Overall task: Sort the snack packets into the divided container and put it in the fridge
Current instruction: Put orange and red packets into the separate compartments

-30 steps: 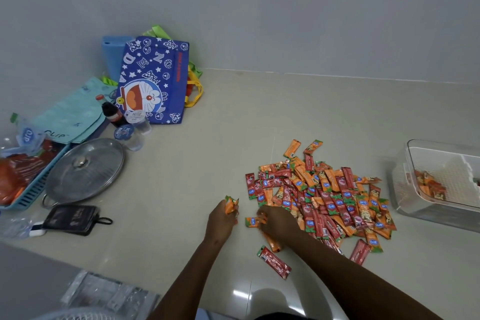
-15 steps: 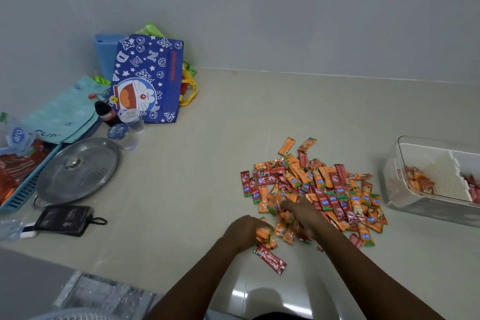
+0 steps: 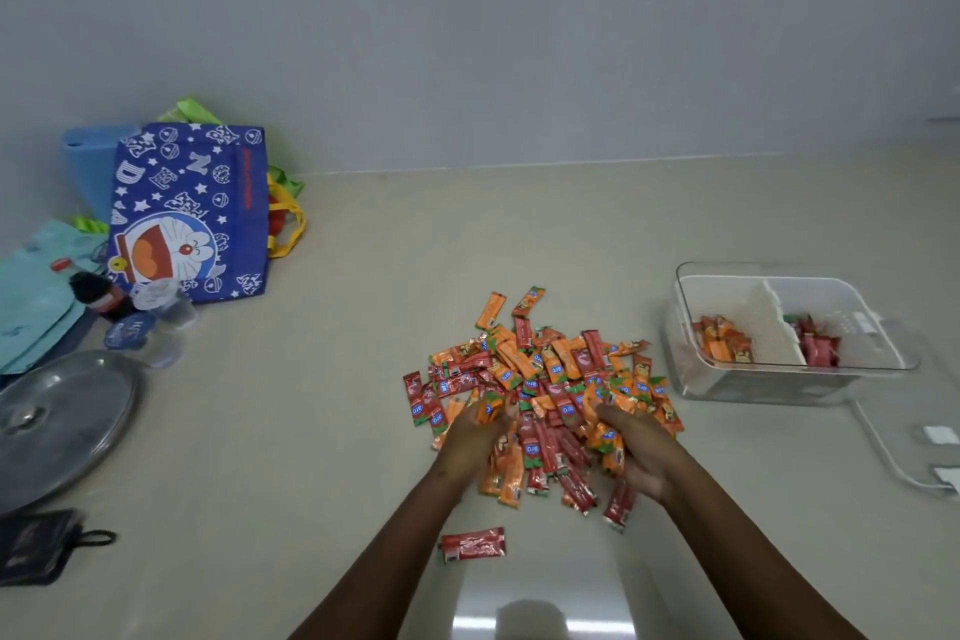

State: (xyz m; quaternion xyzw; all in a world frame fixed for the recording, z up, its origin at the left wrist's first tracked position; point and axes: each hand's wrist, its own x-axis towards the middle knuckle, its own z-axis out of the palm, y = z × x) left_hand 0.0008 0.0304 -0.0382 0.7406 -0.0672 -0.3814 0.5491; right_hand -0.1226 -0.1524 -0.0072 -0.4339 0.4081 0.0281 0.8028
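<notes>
Packets (image 3: 540,379) in orange and red lie heaped on the pale floor (image 3: 322,431). Left hand (image 3: 475,437) pinches an orange packet (image 3: 488,408) at the heap's near edge; right hand (image 3: 641,452) curls over several orange ones, though whether it truly grips them is unclear. Well to the right sits the divided container (image 3: 779,379), orange packets in its left compartment, red in its right. One red packet (image 3: 472,543) lies apart.

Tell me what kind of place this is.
Probably a home, with the person working on a glossy beige tiled floor against a plain grey wall. A blue cartoon-print tote bag and a round metal pot lid lie nearby.
</notes>
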